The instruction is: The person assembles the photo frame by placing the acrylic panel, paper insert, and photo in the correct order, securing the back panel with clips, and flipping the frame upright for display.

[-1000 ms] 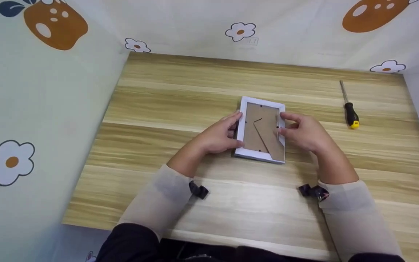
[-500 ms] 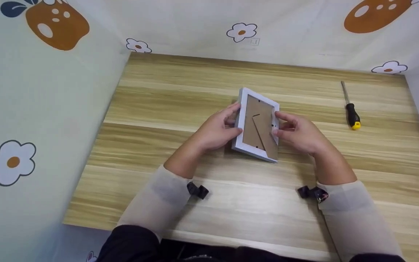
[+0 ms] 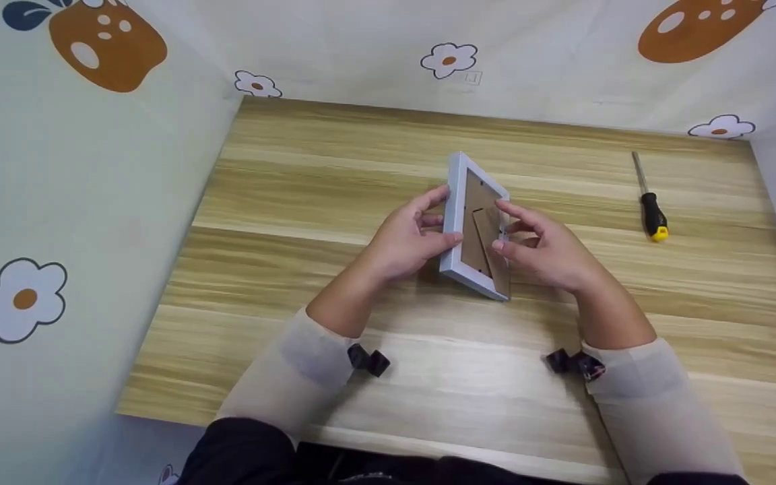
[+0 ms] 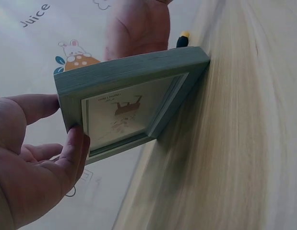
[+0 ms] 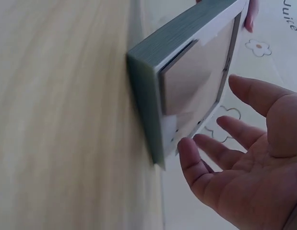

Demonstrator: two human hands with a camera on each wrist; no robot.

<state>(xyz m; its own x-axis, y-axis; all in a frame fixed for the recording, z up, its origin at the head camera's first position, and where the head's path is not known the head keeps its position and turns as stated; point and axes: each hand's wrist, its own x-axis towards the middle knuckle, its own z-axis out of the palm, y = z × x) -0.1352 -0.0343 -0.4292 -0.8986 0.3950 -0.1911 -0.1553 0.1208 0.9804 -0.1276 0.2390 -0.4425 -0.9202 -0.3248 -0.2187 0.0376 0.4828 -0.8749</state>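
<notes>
A pale grey picture frame (image 3: 454, 209) stands tilted on the wooden table, its left side lifted and its right long edge low. Its brown backboard (image 3: 479, 192) with a folded stand flap (image 3: 488, 236) faces up and to the right. My left hand (image 3: 401, 239) pinches the raised edge between thumb and fingers. In the left wrist view, the glazed front shows a printed picture (image 4: 126, 110). My right hand (image 3: 553, 252) is beside the back, fingers spread and relaxed. The right wrist view shows its fingertips (image 5: 189, 148) close to the frame (image 5: 186, 33), not wrapped round it.
A screwdriver (image 3: 651, 209) with a black and yellow handle lies on the table (image 3: 320, 168) to the right. Printed cloth walls (image 3: 347, 47) rise along the table's back and left sides. A small camera (image 3: 369, 360) is worn on each wrist.
The frame has turned from nearly flat to steeply tilted, its left edge rising with my left hand. My right hand has shifted a little left, and its fingers have come off the frame's edge.
</notes>
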